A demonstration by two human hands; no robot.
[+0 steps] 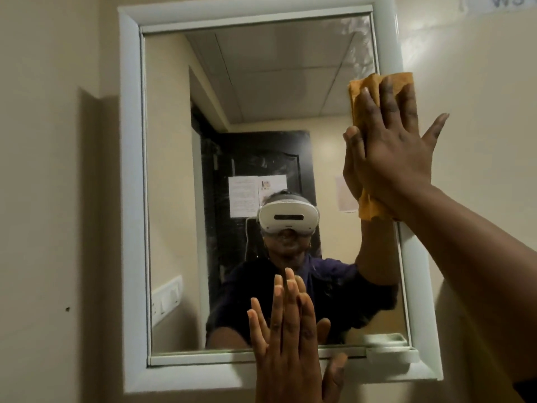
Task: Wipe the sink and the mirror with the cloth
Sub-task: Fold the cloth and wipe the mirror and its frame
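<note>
We are pressing the orange cloth [377,91] flat-palmed with our right hand [398,152] at the wall mirror [261,112]'s right edge, upper right of frame, bracing our left hand [293,344] open and empty on the glass at bottom centre, and judging the next stroke should sweep left across it.

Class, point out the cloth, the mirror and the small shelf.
cloth [366,206], head view, lower edge below the palm.
mirror [261,82], head view, upper glass.
small shelf [390,353], head view, front lip at the frame's lower right.

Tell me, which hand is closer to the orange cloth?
The right hand: it presses the orange cloth flat against the mirror's right edge. The left hand is far below, at the bottom edge.
</note>
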